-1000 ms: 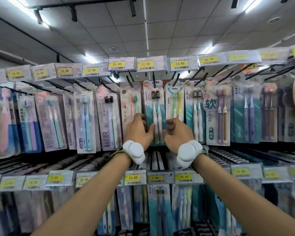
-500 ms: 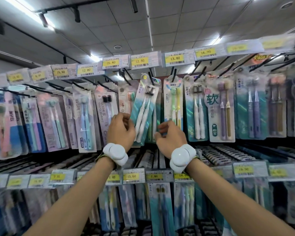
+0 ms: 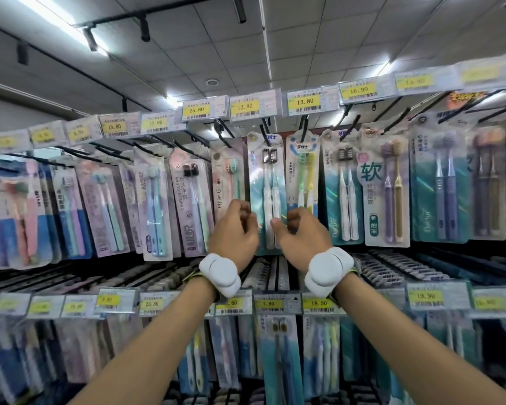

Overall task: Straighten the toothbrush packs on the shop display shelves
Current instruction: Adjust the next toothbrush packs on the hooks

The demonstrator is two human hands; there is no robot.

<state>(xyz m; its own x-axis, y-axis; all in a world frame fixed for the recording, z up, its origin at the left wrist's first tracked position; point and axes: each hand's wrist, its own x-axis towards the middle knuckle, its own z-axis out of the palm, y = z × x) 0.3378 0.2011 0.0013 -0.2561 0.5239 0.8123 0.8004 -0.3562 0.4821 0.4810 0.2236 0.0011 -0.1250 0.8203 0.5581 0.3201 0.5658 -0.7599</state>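
A teal toothbrush pack (image 3: pixel 265 182) with two white brushes hangs upright on its peg below the 12.80 price tag (image 3: pixel 245 106). My left hand (image 3: pixel 232 232) is curled at the pack's lower left edge. My right hand (image 3: pixel 297 238) pinches its lower right edge, with the thumb on the front. On either side hang a pink pack (image 3: pixel 227 176) and a green-and-yellow brush pack (image 3: pixel 303 171), both straight. Both wrists wear white bands.
More toothbrush packs hang along the top row to the left and right, such as the purple-brush pack (image 3: pixel 387 188). A lower row of packs (image 3: pixel 278 346) hangs under a price strip (image 3: pixel 268 304). Black pegs stick out towards me.
The teal pack was tilted to the right half a second ago and now hangs straight. Both hands have shifted slightly right with it.
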